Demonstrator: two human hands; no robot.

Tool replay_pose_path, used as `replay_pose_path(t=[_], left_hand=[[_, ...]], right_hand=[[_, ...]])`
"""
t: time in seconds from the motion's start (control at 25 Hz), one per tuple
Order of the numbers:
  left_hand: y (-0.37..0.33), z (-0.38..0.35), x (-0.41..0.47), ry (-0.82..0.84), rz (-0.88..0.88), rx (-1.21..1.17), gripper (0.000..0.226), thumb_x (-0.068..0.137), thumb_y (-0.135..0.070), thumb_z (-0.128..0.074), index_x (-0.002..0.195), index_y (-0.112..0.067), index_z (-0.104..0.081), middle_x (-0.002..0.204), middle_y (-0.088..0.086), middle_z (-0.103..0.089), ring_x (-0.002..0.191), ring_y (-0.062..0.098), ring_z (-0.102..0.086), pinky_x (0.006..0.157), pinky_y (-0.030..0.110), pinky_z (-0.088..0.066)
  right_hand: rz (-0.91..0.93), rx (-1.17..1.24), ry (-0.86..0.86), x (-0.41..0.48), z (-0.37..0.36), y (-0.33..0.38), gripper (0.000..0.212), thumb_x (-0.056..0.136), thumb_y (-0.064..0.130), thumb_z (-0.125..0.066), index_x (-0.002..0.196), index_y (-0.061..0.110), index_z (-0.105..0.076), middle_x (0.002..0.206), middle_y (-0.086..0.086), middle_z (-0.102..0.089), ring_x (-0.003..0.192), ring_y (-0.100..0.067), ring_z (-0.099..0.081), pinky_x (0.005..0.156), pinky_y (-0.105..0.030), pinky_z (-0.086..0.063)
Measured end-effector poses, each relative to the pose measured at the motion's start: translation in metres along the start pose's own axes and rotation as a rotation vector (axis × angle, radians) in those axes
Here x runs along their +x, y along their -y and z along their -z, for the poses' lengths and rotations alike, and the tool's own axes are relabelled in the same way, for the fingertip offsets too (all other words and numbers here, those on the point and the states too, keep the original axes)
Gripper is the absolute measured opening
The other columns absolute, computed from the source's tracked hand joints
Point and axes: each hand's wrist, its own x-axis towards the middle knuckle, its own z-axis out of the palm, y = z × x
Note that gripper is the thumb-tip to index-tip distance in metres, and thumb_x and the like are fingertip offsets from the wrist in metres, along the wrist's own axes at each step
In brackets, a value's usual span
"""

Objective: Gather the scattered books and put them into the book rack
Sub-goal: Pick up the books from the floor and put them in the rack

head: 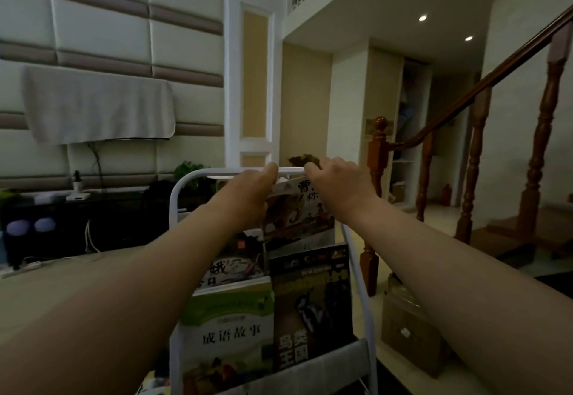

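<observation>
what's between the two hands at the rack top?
Head view: between left hand and right hand, a short stretch of the rack's white top bar, with the elephant-cover book just below it.

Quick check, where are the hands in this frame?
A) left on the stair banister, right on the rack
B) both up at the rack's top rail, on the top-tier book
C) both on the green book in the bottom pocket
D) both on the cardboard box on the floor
B: the left hand and right hand both curl over the elephant-cover book at the top rail of the white book rack.
</observation>
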Motion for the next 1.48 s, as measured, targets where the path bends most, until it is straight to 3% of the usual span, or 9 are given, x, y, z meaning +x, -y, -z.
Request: replay_pose_path(t=[0.12,0.2,0.36,0.72,0.92,1.04,1.24,1.48], left_hand=[[0.006,-0.022,0.000,0.028,-0.051,0.066,0.045,0.090,-0.011,-0.062,0.128,-0.015,-0.039,0.122,0.010,-0.056,0.105,0.028,-0.059,0.085,0.039,-0.054],[0.010,-0.037,0.002,0.030,-0.078,0.179,0.049,0.091,-0.016,-0.063,0.133,-0.014,-0.037,0.123,0.012,-0.056,0.106,0.030,-0.060,0.082,0.039,-0.053],[0.015,-0.059,0.003,-0.016,-0.105,0.317,0.044,0.092,-0.023,-0.064,0.128,-0.014,-0.042,0.118,0.009,-0.058,0.099,0.028,-0.063,0.077,0.039,-0.055],[0.016,-0.091,-0.001,-0.013,-0.187,0.448,0.036,0.093,-0.014,-0.060,0.127,-0.012,-0.050,0.128,0.008,-0.057,0.118,0.026,-0.057,0.096,0.038,-0.048],[0.014,-0.099,0.000,-0.033,-0.173,0.503,0.031,0.094,-0.015,-0.057,0.124,-0.010,-0.052,0.129,0.011,-0.057,0.119,0.028,-0.057,0.097,0.040,-0.049],[0.013,-0.103,-0.002,-0.042,-0.179,0.550,0.032,0.091,-0.014,-0.060,0.122,-0.008,-0.054,0.128,0.015,-0.055,0.115,0.031,-0.058,0.092,0.041,-0.052],[0.009,-0.106,-0.001,-0.007,-0.166,0.602,0.037,0.092,-0.021,-0.061,0.126,-0.011,-0.054,0.138,0.017,-0.049,0.125,0.033,-0.051,0.099,0.044,-0.046],[-0.018,-0.083,0.014,-0.003,-0.164,0.514,0.047,0.090,-0.037,-0.064,0.129,-0.016,-0.049,0.134,0.008,-0.050,0.121,0.025,-0.050,0.100,0.037,-0.045]], right_hand=[[-0.023,-0.013,0.034,-0.003,-0.020,0.006,0.039,0.094,0.001,-0.051,0.132,0.007,-0.045,0.114,-0.014,-0.062,0.100,-0.033,-0.061,0.079,-0.042,-0.049],[-0.031,-0.004,0.081,-0.006,-0.032,0.008,0.035,0.096,0.000,-0.048,0.130,0.006,-0.045,0.116,-0.015,-0.062,0.102,-0.035,-0.062,0.081,-0.043,-0.050],[-0.034,0.007,0.191,-0.014,-0.055,0.015,0.030,0.094,0.003,-0.055,0.123,0.008,-0.047,0.111,-0.014,-0.064,0.098,-0.033,-0.064,0.077,-0.041,-0.053],[-0.043,0.079,0.294,-0.020,-0.082,0.026,0.038,0.091,0.003,-0.059,0.127,0.009,-0.048,0.122,-0.014,-0.061,0.112,-0.032,-0.060,0.082,-0.042,-0.052],[-0.087,0.094,0.263,-0.022,-0.083,0.032,0.041,0.094,0.007,-0.058,0.132,0.005,-0.045,0.133,-0.020,-0.050,0.124,-0.037,-0.049,0.091,-0.041,-0.050],[-0.100,0.096,0.239,-0.025,-0.085,0.034,0.037,0.096,0.008,-0.054,0.132,0.004,-0.045,0.132,-0.020,-0.051,0.122,-0.036,-0.051,0.091,-0.042,-0.051],[-0.063,0.149,0.295,-0.031,-0.089,0.029,0.027,0.099,0.014,-0.048,0.126,0.008,-0.050,0.128,-0.015,-0.054,0.117,-0.031,-0.054,0.088,-0.040,-0.048],[-0.095,0.239,0.249,-0.050,-0.080,0.001,0.026,0.094,0.022,-0.057,0.117,0.012,-0.051,0.118,-0.010,-0.057,0.109,-0.029,-0.056,0.084,-0.039,-0.047]])
